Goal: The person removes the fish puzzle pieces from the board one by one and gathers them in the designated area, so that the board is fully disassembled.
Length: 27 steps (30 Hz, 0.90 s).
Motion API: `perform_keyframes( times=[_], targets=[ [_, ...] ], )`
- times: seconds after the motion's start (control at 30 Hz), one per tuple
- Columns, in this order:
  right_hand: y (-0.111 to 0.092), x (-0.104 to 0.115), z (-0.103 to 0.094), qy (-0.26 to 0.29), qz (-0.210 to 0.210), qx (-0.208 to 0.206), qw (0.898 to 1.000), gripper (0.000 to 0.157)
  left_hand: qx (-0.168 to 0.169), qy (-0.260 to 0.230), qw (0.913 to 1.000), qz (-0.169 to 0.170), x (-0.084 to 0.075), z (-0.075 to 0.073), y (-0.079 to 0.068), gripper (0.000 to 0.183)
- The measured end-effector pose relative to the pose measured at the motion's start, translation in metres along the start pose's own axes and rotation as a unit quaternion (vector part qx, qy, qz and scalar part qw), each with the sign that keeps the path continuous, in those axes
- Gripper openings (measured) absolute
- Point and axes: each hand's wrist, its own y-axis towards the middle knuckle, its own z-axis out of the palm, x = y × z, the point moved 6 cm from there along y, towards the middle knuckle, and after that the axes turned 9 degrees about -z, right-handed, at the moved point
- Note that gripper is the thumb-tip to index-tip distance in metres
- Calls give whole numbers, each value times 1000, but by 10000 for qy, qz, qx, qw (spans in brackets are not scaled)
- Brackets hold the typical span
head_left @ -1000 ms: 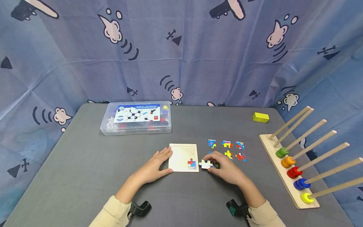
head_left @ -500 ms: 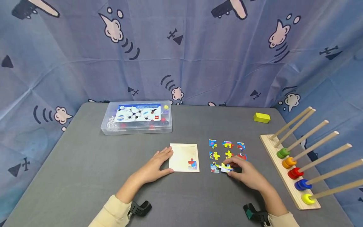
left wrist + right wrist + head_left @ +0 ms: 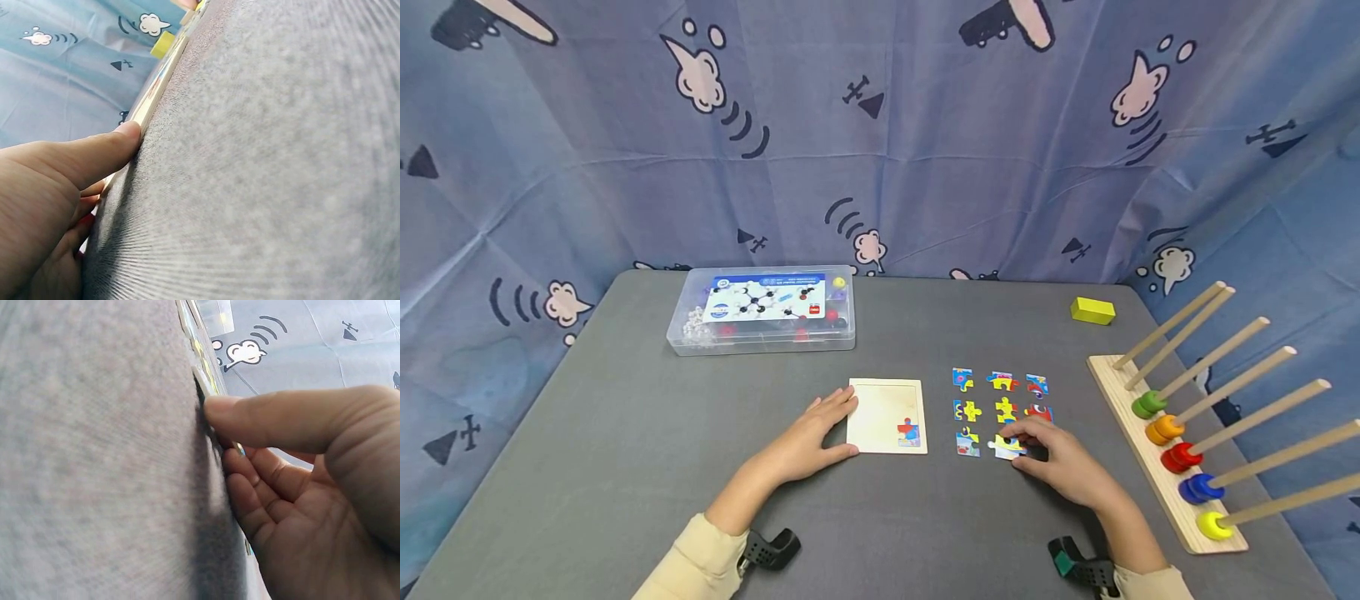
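My left hand (image 3: 814, 435) rests on the table with extended fingers against the left edge of a square wooden puzzle tray (image 3: 876, 412). In the left wrist view its thumb (image 3: 115, 147) touches the tray's side. A red and blue puzzle piece (image 3: 909, 434) lies in the tray's lower right corner. To the right of the tray, my right hand (image 3: 1060, 462) pinches a white and yellow puzzle piece (image 3: 1004, 451) by its right side, close over the table. Beside that piece lies a blue and white puzzle piece (image 3: 967, 444); further puzzle pieces (image 3: 1006, 408) form rows behind it.
A clear plastic case (image 3: 760, 337) with a molecule label stands at the back left. The yellow block (image 3: 1092, 311) sits at the back right. Along the right edge is a wooden peg rack (image 3: 1183, 500) with coloured rings and slanting pegs. A patterned curtain (image 3: 880, 150) hangs behind the table.
My right hand has moved right from beside the tray, carrying the white and yellow puzzle piece to the front row of pieces. The left hand has stayed at the tray.
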Motion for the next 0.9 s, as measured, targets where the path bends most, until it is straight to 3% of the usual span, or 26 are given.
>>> perform_keyframes(
  times=[0.37, 0.7, 0.9],
  targets=[
    [-4, -5, 1, -179, -143, -179, 9996, 27, -18, -22, 10000, -8, 0, 0, 0, 69],
    [-5, -10, 0, 110, -237, -218, 9994, 28, -57, 11, 10000, -6, -1, -1, -1, 69],
    [-8, -18, -1, 648, 302, -151, 9973, 34, -52, 5, 10000, 11, -2, -1, -1, 69]
  ],
)
